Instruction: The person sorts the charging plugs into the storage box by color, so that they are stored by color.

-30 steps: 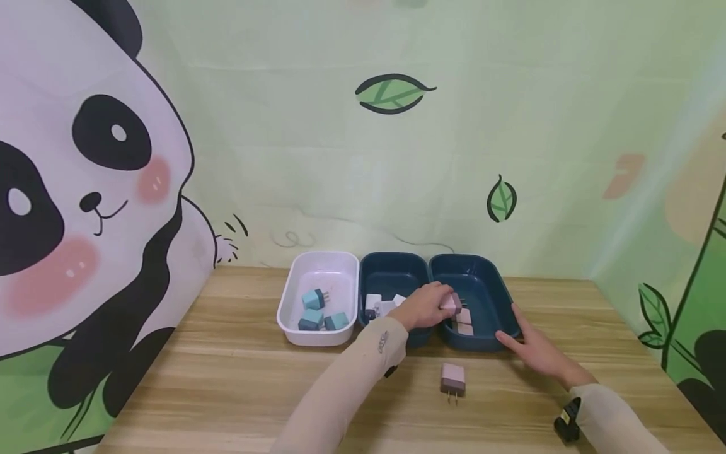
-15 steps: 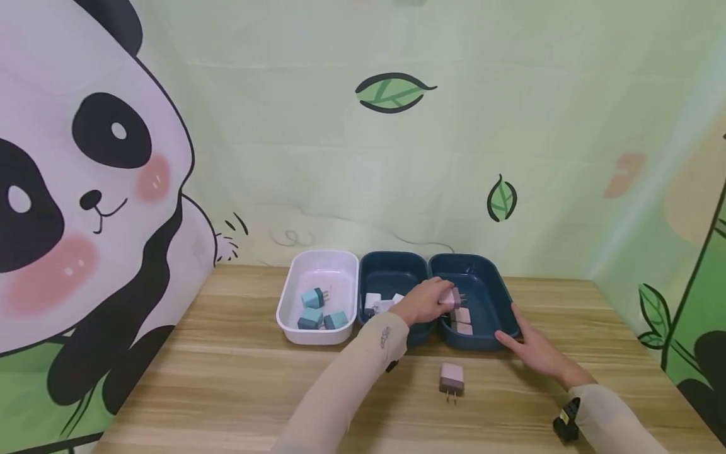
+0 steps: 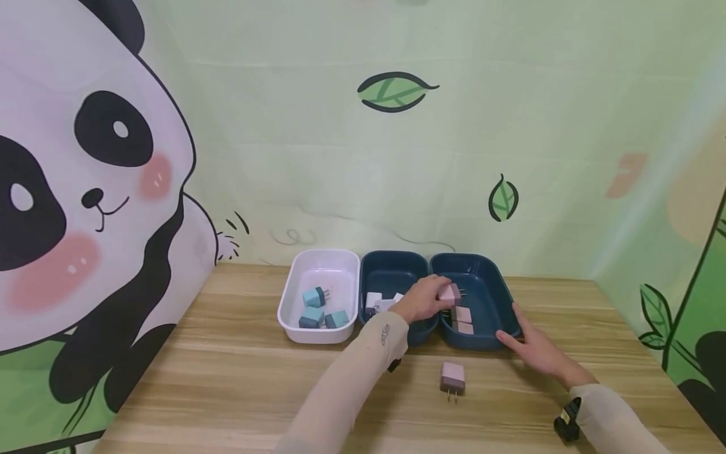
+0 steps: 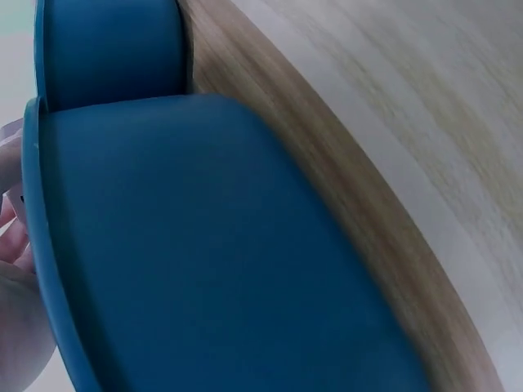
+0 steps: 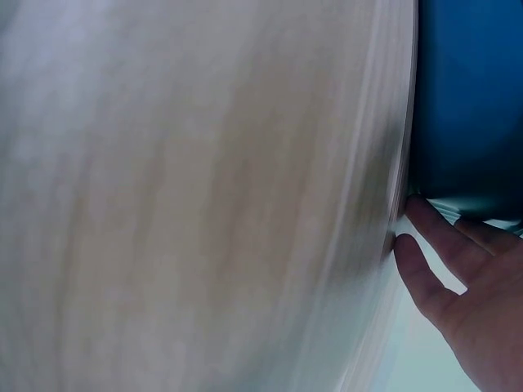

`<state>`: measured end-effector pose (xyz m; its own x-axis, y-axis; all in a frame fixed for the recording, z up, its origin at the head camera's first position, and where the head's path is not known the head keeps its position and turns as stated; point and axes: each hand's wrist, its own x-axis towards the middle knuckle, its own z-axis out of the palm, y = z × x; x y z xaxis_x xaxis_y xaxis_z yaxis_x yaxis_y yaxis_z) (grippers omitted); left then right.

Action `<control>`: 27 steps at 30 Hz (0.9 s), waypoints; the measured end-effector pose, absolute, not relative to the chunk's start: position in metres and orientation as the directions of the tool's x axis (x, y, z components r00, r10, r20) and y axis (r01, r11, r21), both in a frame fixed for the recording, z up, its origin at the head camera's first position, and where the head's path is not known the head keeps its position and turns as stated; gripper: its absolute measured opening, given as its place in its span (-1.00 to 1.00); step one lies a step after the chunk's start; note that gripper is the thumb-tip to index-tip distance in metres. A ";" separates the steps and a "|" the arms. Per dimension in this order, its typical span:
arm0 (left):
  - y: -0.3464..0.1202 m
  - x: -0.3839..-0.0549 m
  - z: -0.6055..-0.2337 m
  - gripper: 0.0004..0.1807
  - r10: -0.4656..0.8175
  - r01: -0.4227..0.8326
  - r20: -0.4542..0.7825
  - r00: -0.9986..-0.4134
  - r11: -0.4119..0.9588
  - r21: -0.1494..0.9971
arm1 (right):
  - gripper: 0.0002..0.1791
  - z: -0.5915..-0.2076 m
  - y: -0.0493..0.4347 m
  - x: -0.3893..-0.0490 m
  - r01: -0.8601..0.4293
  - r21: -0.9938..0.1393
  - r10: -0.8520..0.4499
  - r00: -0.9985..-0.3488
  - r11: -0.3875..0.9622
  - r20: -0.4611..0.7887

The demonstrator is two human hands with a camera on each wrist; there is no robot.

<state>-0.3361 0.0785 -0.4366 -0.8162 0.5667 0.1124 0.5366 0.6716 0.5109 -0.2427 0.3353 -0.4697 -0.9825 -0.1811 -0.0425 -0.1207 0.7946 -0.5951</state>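
In the head view my left hand point(image 3: 421, 299) pinches a pink plug charger point(image 3: 450, 294) over the left side of the right-hand dark blue bin point(image 3: 489, 301). Its metal prongs point to the right. Below it, a few pink chargers point(image 3: 463, 315) lie inside that bin. My right hand point(image 3: 535, 347) touches the bin's front right corner, thumb at the front and fingers along the side. The right wrist view shows that hand's fingers point(image 5: 445, 237) extended beside the blue wall. Only part of the left hand point(image 4: 18, 269) shows behind a blue bin wall in the left wrist view.
A white bin point(image 3: 283, 315) at the left holds several teal chargers point(image 3: 312, 316). The middle dark blue bin point(image 3: 394, 260) contains white chargers point(image 3: 374, 300). Another pink charger point(image 3: 452, 376) lies on the wooden table point(image 3: 238, 378) in front of the right bin. A printed backdrop rises behind.
My left hand, still holding the pink charger, has risen slightly over the right bin. My right hand stays at the bin's corner.
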 end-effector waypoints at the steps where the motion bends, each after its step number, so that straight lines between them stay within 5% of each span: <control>1: 0.079 -0.336 -0.437 -0.47 0.565 0.533 0.110 -0.818 0.671 0.515 | 0.01 -0.470 0.335 -0.243 -0.121 -0.595 -0.181 -0.983 0.794 -0.042; 27: 0.084 -0.342 -0.440 -0.49 0.531 0.488 0.088 -0.843 0.685 0.541 | -0.01 -0.470 0.336 -0.242 -0.111 -0.598 -0.167 -0.985 0.794 -0.039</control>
